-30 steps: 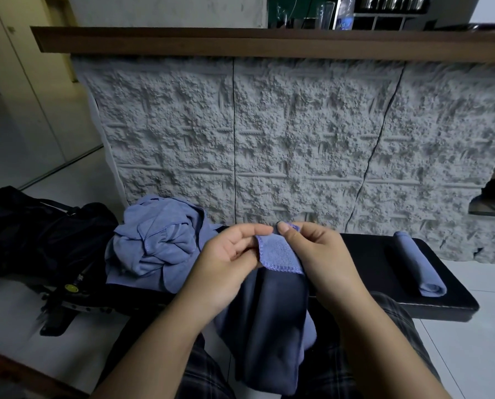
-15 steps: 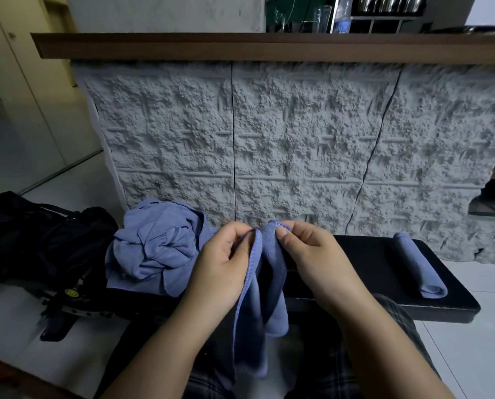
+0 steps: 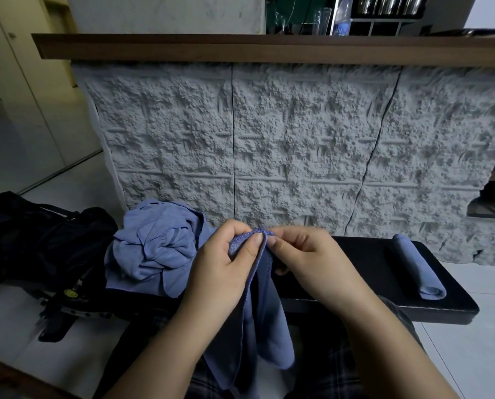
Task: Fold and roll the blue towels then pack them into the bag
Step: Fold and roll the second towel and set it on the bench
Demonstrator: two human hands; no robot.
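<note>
A blue towel [image 3: 265, 326] hangs down over my lap, held up by its top edge. My left hand [image 3: 226, 272] pinches that hem between thumb and fingers. My right hand [image 3: 306, 263] pinches the same edge right beside it, fingertips nearly touching. A heap of crumpled blue towels [image 3: 157, 249] lies on the left end of the black bench [image 3: 370, 260]. One rolled blue towel [image 3: 416, 267] rests on the bench's right end. The black bag [image 3: 33, 234] sits on the floor to the left.
A rough grey stone-textured counter front [image 3: 269, 145] rises right behind the bench, topped by a wooden ledge [image 3: 269, 48]. Pale tiled floor [image 3: 470, 341] shows to the right and left. My plaid trousers fill the bottom of the view.
My hands have come together at the towel's top edge. The towel has gone from spread flat between them to gathered and hanging in a narrower fold.
</note>
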